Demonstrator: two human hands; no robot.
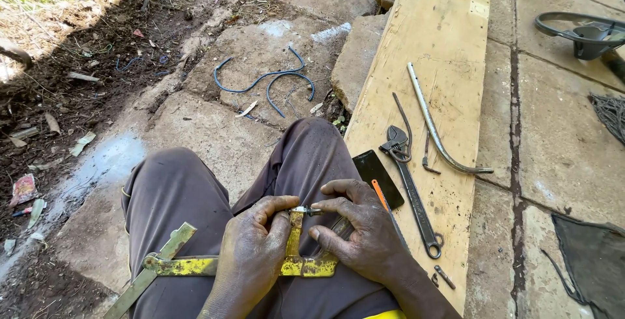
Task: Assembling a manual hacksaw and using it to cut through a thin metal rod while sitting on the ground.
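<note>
Two hands point(312, 241) over cracked stone paving point(254, 52)

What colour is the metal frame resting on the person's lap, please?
The metal frame is yellow, with worn, chipped paint, as the head view shows.

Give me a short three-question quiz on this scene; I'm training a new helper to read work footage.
1. True or false: both hands touch the yellow metal frame on the lap.
2. What lies on the wooden board nearest the right hand? A) the adjustable wrench B) the blue wire C) the steering wheel
3. Fill in: the left hand and right hand pinch a small metal ____ at the frame's top.

Key: 1 true; 2 A; 3 pin (or bolt; too small to tell exactly).
</note>
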